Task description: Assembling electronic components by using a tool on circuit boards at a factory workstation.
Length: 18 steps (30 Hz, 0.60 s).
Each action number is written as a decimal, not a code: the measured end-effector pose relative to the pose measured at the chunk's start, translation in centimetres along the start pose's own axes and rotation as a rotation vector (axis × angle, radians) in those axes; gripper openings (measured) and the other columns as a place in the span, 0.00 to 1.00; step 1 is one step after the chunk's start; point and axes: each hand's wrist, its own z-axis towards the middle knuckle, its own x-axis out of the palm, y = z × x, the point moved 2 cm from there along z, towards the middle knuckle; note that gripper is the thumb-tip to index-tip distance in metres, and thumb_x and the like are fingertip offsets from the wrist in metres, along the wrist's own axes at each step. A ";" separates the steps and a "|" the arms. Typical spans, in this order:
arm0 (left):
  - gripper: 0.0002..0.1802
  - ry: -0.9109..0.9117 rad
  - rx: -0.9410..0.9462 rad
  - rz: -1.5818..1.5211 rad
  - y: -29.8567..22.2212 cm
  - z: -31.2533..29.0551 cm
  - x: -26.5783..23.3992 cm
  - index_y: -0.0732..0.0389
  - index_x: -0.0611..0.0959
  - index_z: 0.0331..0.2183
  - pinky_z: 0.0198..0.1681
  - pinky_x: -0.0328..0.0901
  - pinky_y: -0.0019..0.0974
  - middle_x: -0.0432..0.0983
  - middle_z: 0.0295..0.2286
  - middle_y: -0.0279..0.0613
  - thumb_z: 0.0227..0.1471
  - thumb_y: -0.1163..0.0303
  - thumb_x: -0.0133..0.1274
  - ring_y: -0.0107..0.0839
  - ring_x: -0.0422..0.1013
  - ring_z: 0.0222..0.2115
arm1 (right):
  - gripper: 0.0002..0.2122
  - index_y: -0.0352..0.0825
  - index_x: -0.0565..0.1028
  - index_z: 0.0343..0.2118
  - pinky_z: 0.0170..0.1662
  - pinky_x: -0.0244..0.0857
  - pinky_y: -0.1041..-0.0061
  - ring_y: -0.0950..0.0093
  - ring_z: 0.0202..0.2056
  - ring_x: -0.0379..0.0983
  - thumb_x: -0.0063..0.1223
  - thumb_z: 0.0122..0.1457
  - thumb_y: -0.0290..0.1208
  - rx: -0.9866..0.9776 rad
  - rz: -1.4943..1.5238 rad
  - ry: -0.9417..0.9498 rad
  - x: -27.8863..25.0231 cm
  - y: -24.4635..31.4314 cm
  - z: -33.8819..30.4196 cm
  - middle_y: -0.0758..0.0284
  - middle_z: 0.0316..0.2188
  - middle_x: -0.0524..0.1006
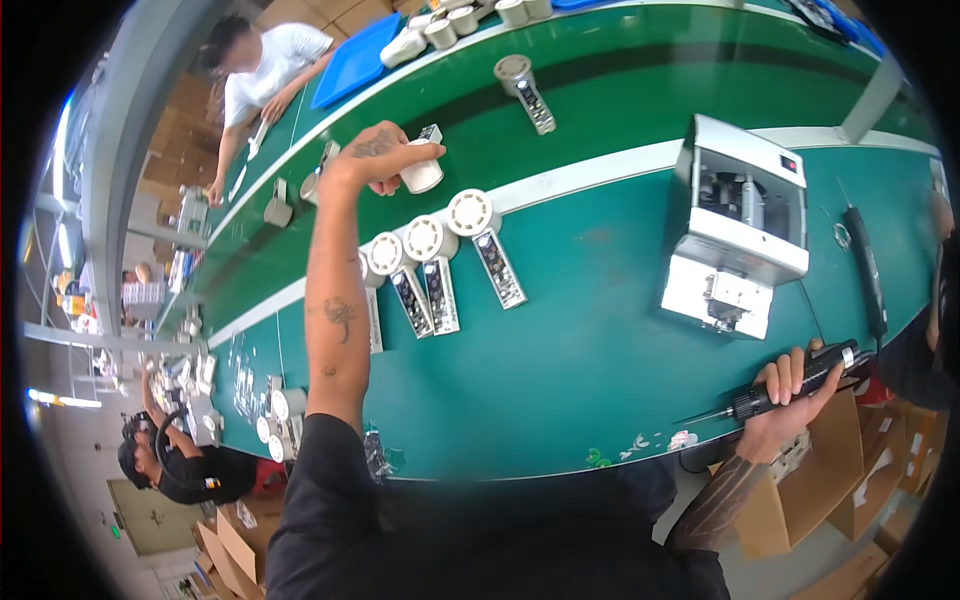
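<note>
Out over the dark green belt, my left hand (384,160) is closed around a white round-headed device (422,178). Its fingers hide part of it. My right hand (788,398) grips a black electric screwdriver (752,404) near the bench's front edge, its thin bit pointing left. Several similar devices lie on the green bench below my left hand. The rightmost device (494,262) sits slightly apart, with its handle's inner parts exposed. Beside it rest a second device (436,285) and a third device (407,297), close together.
A white screw feeder machine (745,215) stands on the bench at right, beside another black screwdriver (866,270). Farther along the belt lies another device (525,92). A blue tray (352,62) is beyond it. Co-workers are at the far left. Cardboard boxes (800,480) stand below right.
</note>
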 end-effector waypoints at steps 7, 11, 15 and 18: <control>0.44 -0.664 0.314 0.379 -5.0 11.1 5.8 0.51 0.62 0.72 0.64 0.66 0.53 0.62 0.66 0.69 0.61 0.52 0.56 0.59 0.68 0.63 | 0.21 0.34 0.69 0.50 0.17 0.55 0.81 0.82 0.14 0.56 0.41 0.77 0.51 -0.021 -0.049 -0.066 1.1 0.2 -0.2 0.72 0.18 0.60; 0.47 -0.521 0.699 0.527 -11.0 13.2 7.1 0.32 0.63 0.72 0.73 0.56 0.53 0.46 0.74 0.59 0.55 0.74 0.57 0.56 0.55 0.71 | 0.20 0.35 0.70 0.48 0.16 0.51 0.83 0.84 0.14 0.53 0.43 0.77 0.51 -0.043 -0.068 -0.112 1.9 -0.1 -0.6 0.73 0.17 0.59; 0.30 -0.161 0.565 0.508 -13.1 15.3 6.6 0.41 0.81 0.58 0.68 0.62 0.52 0.58 0.71 0.48 0.54 0.72 0.61 0.56 0.61 0.67 | 0.21 0.32 0.70 0.46 0.17 0.53 0.83 0.82 0.15 0.54 0.46 0.76 0.50 -0.019 -0.051 -0.064 1.3 -0.6 -0.9 0.72 0.18 0.59; 0.28 -0.170 0.617 0.436 -9.5 13.7 3.0 0.44 0.82 0.56 0.64 0.67 0.52 0.69 0.57 0.49 0.53 0.72 0.62 0.54 0.67 0.60 | 0.21 0.32 0.70 0.47 0.16 0.52 0.84 0.84 0.15 0.53 0.45 0.76 0.51 -0.009 -0.047 -0.090 2.2 -1.3 -0.5 0.73 0.18 0.59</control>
